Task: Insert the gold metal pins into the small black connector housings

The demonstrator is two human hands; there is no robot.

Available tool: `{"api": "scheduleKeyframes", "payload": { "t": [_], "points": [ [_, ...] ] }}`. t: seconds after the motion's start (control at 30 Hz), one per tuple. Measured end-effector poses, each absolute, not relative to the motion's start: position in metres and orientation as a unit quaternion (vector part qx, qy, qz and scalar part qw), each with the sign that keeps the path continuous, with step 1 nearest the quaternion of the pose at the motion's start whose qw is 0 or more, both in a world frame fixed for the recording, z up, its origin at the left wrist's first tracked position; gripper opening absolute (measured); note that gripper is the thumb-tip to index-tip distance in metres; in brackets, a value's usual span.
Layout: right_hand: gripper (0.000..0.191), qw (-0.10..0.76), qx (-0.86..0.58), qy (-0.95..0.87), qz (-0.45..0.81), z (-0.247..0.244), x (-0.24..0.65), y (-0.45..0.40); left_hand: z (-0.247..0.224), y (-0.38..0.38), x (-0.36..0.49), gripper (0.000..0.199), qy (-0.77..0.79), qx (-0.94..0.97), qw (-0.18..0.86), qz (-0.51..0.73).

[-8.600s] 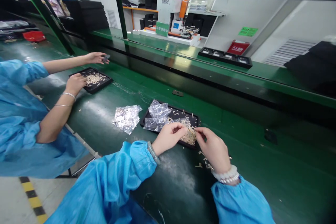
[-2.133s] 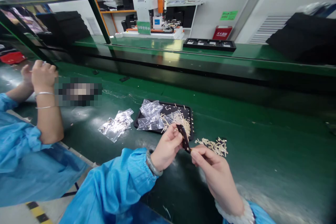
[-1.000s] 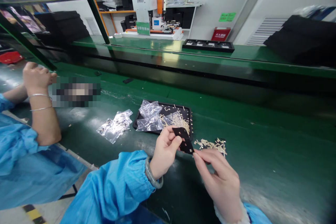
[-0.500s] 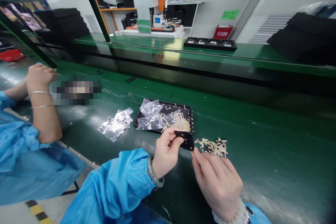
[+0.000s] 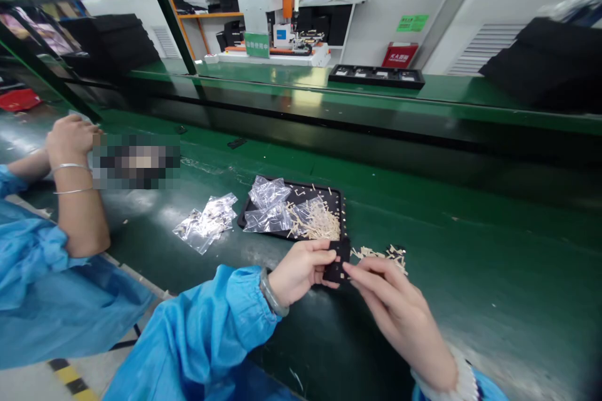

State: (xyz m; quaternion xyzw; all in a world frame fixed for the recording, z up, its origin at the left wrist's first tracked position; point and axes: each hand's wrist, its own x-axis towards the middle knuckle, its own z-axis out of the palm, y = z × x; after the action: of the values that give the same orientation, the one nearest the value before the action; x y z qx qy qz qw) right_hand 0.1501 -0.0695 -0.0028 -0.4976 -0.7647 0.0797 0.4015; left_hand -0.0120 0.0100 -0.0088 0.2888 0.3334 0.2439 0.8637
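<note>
My left hand (image 5: 301, 269) grips a thin black rectangular plate (image 5: 335, 268) with small light spots on it, thumb on its face and fingers behind. Bunched at the plate's right edge are the fingertips of my right hand (image 5: 399, 307); anything between them is too small to make out. Just behind the plate lies a black tray (image 5: 301, 185) holding clear plastic bags (image 5: 269, 203) and a heap of small cream-coloured strips (image 5: 322, 220). A second pile of such strips (image 5: 367, 253) rests on the green table, partly hidden by my right hand.
More clear bags (image 5: 207, 222) lie left of the tray. A co-worker's arm (image 5: 82, 213) rests on the table at the left, near a blurred patch. Small black parts (image 5: 237, 143) lie further back. A raised shelf (image 5: 263, 78) carries another black tray (image 5: 376, 77).
The black plate has turned more upright, its face towards me, and sits slightly lower. My right hand has rolled and shifted right, its fingertips still at the plate's edge.
</note>
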Motion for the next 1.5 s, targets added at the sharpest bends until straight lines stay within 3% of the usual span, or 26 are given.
{"api": "scheduleKeyframes", "payload": {
  "t": [0.13, 0.23, 0.3, 0.43, 0.53, 0.73, 1.07, 1.5],
  "points": [
    [0.019, 0.413, -0.501, -0.755, 0.095, -0.003, 0.143, -0.070, -0.012, 0.007, -0.011, 0.047, 0.351, 0.319, 0.859, 0.191],
    [0.011, 0.457, -0.531, -0.700, 0.137, -0.001, 0.142, -0.071, -0.010, 0.004, -0.010, 0.052, 0.366, 0.398, 0.813, 0.217],
    [0.005, 0.488, -0.563, -0.640, 0.187, 0.000, 0.141, -0.070, -0.009, 0.002, -0.010, 0.048, 0.354, 0.480, 0.754, 0.275],
    [0.015, 0.514, -0.592, -0.528, 0.327, -0.004, 0.139, -0.070, -0.010, 0.000, -0.011, 0.024, 0.326, 0.622, 0.627, 0.337],
    [0.012, 0.517, -0.572, -0.458, 0.443, -0.006, 0.138, -0.071, -0.008, 0.000, -0.012, 0.013, 0.348, 0.645, 0.602, 0.316],
    [0.025, 0.492, -0.515, -0.336, 0.616, 0.002, 0.139, -0.068, 0.001, 0.004, -0.014, 0.009, 0.354, 0.699, 0.555, 0.281],
    [0.028, 0.471, -0.520, -0.330, 0.631, 0.004, 0.138, -0.067, -0.002, 0.010, -0.021, 0.012, 0.280, 0.820, 0.404, 0.294],
    [0.031, 0.432, -0.525, -0.349, 0.645, 0.007, 0.142, -0.066, 0.002, 0.011, -0.023, 0.019, 0.234, 0.870, 0.328, 0.284]
  ]
}}
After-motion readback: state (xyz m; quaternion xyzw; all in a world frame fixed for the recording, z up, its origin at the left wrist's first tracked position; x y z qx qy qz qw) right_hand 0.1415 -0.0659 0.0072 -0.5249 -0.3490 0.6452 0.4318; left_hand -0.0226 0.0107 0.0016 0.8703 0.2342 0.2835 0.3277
